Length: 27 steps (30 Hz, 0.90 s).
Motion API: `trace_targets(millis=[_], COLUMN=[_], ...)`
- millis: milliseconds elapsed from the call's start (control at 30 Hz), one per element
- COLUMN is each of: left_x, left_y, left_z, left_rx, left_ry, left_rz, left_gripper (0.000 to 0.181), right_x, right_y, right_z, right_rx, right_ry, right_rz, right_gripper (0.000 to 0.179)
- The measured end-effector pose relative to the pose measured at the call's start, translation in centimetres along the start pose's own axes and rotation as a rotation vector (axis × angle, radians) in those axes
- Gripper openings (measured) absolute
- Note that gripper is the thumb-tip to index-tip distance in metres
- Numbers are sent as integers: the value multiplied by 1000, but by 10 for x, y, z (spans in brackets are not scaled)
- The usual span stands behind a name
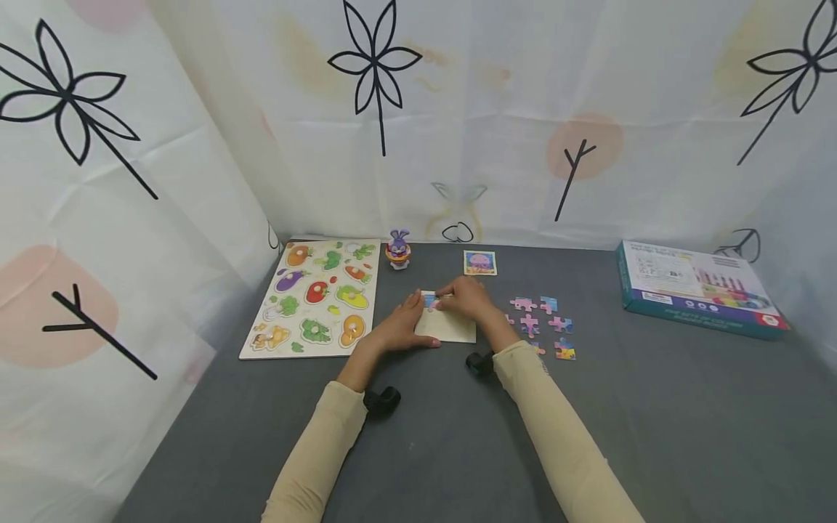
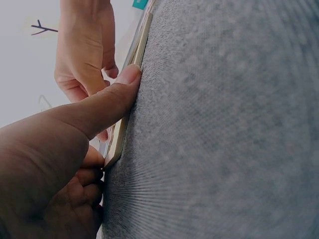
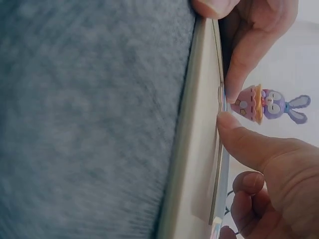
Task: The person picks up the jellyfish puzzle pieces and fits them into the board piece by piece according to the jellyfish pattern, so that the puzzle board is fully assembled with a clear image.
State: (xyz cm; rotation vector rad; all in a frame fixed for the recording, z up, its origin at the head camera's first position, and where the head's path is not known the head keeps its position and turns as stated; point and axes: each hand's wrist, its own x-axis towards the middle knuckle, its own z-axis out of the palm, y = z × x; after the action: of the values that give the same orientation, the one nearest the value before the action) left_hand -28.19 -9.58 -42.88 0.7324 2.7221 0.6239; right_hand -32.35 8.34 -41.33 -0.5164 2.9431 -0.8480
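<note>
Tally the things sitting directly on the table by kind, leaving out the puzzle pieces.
Boards: 2, the vegetable board and the jigsaw tray
Boxes: 1, the flat box
Figurines: 1, the rabbit
Picture cards: 1, the small card
Total: 5

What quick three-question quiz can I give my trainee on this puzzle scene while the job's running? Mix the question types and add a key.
1. True or false: the loose puzzle pieces lie to the right of the wooden tray.
2. Which stands nearest the far right corner of the vegetable board?
A) teal-edged box
B) bunny figurine
C) picture card
3. Whose thumb is against the near edge of the wooden tray: which hand?

Key:
1. True.
2. B.
3. The left hand.
</note>
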Motion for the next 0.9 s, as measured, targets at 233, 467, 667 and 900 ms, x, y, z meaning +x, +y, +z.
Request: trace_targets(millis=[233,467,667,900], left_x=[2,2,0,-1], left_y=[4,0,-3,-2], left_z=[3,0,-1,1], left_rx=[-13,-39,-19,-16], left_ry=[-5,10,3,-4], left_rz=[17,84,102,100], left_gripper=[102,100,94,92], right_x=[-11,-35,-60,-76], right_y=[11,41,80,112], right_z=[-15,-57,-85,-93], right_rx=[83,174,157,101], right_ry=[-14,-22,36,2], right_rz=[-21,56,93,132], right_gripper=[36,41,42,42])
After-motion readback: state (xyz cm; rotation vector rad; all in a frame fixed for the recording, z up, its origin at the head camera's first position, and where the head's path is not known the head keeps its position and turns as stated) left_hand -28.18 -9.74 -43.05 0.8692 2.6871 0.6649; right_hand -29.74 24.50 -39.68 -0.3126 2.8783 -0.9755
